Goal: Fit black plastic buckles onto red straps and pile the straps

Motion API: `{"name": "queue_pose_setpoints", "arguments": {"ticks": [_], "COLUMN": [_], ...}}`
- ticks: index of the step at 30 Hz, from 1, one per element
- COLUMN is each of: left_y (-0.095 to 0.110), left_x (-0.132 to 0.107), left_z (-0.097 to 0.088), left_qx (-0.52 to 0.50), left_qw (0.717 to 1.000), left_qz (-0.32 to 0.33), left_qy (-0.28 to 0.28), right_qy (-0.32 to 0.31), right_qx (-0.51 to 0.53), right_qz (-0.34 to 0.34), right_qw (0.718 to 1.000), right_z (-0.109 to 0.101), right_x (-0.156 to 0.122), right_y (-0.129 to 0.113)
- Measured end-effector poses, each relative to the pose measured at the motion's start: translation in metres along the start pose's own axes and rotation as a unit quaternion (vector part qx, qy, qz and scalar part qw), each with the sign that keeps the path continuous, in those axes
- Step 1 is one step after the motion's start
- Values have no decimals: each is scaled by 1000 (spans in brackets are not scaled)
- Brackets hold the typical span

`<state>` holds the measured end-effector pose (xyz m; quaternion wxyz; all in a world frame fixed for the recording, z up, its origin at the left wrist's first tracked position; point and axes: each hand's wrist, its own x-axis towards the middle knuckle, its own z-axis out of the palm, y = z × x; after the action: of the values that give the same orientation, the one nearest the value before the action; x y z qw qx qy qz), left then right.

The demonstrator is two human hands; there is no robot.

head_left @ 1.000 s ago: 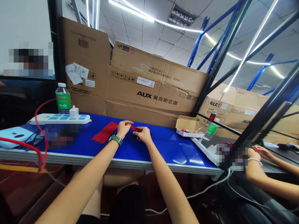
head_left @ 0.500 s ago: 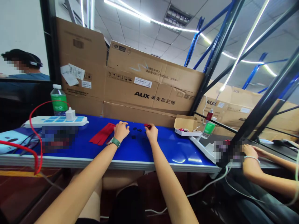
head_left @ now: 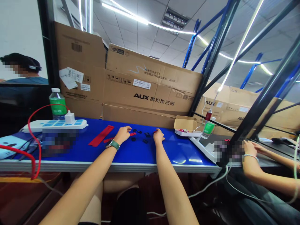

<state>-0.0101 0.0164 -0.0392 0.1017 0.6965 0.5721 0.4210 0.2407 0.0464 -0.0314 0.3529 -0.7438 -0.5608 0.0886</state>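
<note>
My left hand point(head_left: 122, 135), with a green-banded watch on its wrist, is closed on a narrow red strip point(head_left: 132, 134) of what looks like webbing. One end of the strip sticks out past the fingertips, the other behind the hand. Left of it, several more red strips point(head_left: 101, 136) lie together on the blue table. Between my hands are several small black pieces point(head_left: 147, 135) that look like plastic buckles, scattered on the tabletop. My right hand point(head_left: 159, 136) is right of them with its fingers pinched; a speck of red shows there, but the thing is mostly hidden.
A small open carton point(head_left: 187, 133) of red bits stands at the right rear. A white power strip point(head_left: 47, 124) and bottle point(head_left: 57, 104) are at the left. Large cardboard boxes point(head_left: 150, 90) wall the back. A co-worker's hands point(head_left: 252, 150) are beyond the rack post.
My right hand has moved right, away from the black pieces, more of which now show. A red strip has separated from the pile and is in my left hand.
</note>
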Motion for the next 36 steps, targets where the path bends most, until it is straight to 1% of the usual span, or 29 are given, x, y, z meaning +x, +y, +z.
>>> {"name": "queue_pose_setpoints", "arguments": {"ticks": [2,3,5,7,8,9,10,11,12,13,14,15,16,17,20,24,27,29,31,34,36], "left_y": [4,5,8,8,7,7,6,5,5,5,5,4,4,4,1,-3,0,3,7,9,10], "left_x": [0,-1,-4,-8,-9,-10,-10,-10,-10,-10,-10,-9,-9,-8,-6,-4,-4,-5,-6,-8,-9], "left_z": [-1,-2,-5,-7,-8,-9,-9,-8,-8,-7,-6,-6,-5,-4,-3,0,2,3,3,4,3], "left_qx": [-24,-23,19,85,110,125,132,133,131,129,127,125,121,115,93,71,73,82,85,53,30], "left_qw": [998,997,995,992,990,989,988,988,988,988,988,988,989,989,992,993,989,987,986,988,989], "left_qz": [49,74,103,95,85,76,70,67,66,65,62,59,55,52,43,45,65,81,92,95,94], "left_qy": [-14,-13,-2,-4,-13,-23,-33,-43,-50,-57,-63,-67,-70,-71,-73,-85,-112,-114,-109,-111,-107], "right_qy": [-8,1,50,106,114,102,65,6,-60,-120,-168,-194,-207,-208,-181,-151,-138,-132,-141,-162,-165], "right_qx": [15,10,-9,-15,-7,9,32,60,85,99,103,99,86,69,2,-72,-62,-36,-22,-22,-18], "right_qz": [-8,-8,3,-10,-40,-89,-155,-233,-310,-381,-437,-473,-498,-515,-535,-544,-534,-515,-500,-493,-491], "right_qw": [1000,1000,999,994,993,991,985,971,945,912,878,854,838,829,825,822,832,846,854,855,855], "right_z": [0,0,0,-3,-4,-5,-6,-6,-5,-4,-2,1,3,4,6,6,8,9,9,7,6], "right_x": [1,1,-2,-6,-8,-10,-12,-15,-19,-23,-27,-31,-35,-38,-45,-48,-46,-43,-41,-39,-39], "right_y": [2,2,1,-3,-6,-9,-13,-16,-20,-24,-28,-31,-35,-38,-45,-48,-45,-42,-39,-37,-37]}}
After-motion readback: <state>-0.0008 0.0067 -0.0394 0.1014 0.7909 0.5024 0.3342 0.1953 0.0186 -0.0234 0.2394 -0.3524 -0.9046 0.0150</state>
